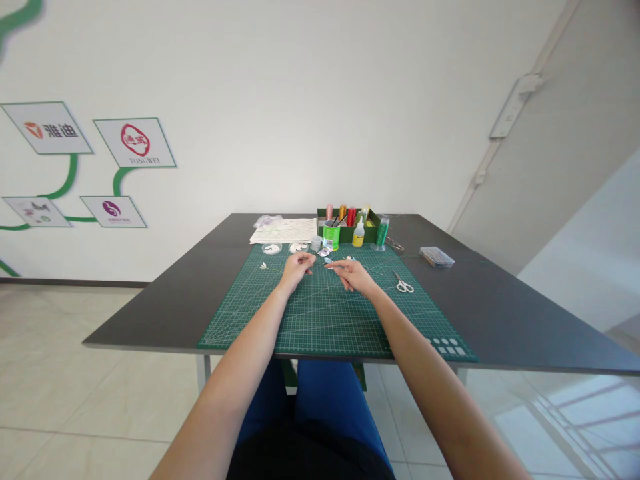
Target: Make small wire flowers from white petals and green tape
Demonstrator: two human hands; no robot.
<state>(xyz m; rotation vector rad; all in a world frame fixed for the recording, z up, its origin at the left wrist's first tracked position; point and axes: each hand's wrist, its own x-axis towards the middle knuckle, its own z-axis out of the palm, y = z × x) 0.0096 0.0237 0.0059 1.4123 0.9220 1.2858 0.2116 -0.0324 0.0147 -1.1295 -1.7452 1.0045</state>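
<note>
Over the far middle of the green cutting mat (320,327), my left hand (297,269) has its thumb and fingertips pinched together. Whatever lies between them is too small to make out. To its right is my right hand (353,275), index finger stretched toward the left and the other fingers loosely bent and apart. I see nothing held in it. Just beyond the right fingertips lie small shiny bluish pieces (328,261). A small white flower-like piece on a thin stem (263,266) rests left of my left hand.
White-handled scissors (405,287) lie at right on the mat. Behind stand shallow dishes (272,249), a green can (331,236), a glue bottle (359,235), a green glitter tube (382,233) and a green box (370,233) of thread spools. A clear case (437,257) sits farther right.
</note>
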